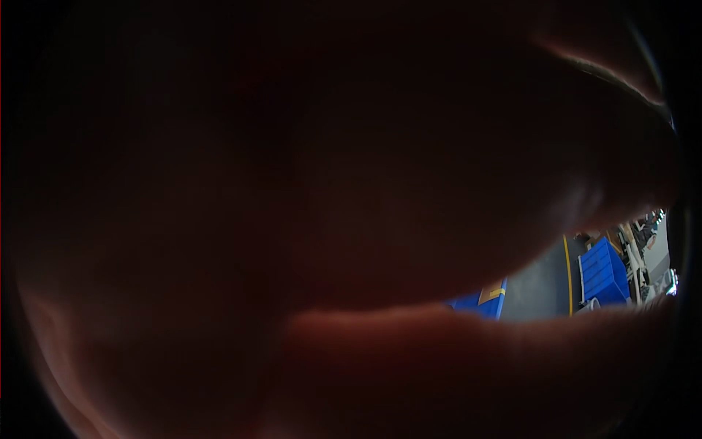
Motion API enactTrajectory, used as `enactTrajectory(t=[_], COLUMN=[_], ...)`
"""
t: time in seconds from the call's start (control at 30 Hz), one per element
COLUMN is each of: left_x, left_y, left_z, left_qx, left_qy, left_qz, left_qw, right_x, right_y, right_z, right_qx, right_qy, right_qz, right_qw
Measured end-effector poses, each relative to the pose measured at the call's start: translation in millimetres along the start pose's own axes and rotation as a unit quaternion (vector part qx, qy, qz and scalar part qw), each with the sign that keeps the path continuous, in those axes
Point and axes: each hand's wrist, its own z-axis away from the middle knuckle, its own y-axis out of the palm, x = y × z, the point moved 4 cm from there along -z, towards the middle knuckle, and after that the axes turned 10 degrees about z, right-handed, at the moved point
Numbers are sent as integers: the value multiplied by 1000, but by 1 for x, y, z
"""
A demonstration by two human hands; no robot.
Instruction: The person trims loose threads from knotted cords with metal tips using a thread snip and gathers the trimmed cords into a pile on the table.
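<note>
Dark, blurred fingers (409, 219) lie right against the camera and cover nearly the whole view. Which hand they belong to cannot be told. A gap between two of the fingers shows at the lower right. Whether anything is held is hidden. No second hand can be made out.
Through the gap, a blue bin (604, 272) stands on a grey floor (537, 289) beside a yellow line (568, 274). A blue surface with a tan patch (491, 293) shows to the left. Cluttered items appear at the far right.
</note>
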Motion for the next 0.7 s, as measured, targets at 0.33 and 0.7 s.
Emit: enactTrajectory(t=[0.33,0.7], left_x=[-44,-16], left_y=[-8,20], left_z=[20,81], left_qx=[-144,-18], left_qy=[-62,-98], left_qz=[-13,-145], left_qw=[988,984], right_x=[-2,8], right_y=[4,-3], right_z=[2,4], right_qx=[-2,28], right_qy=[20,19], right_qz=[-34,-28], right_qw=[999,999])
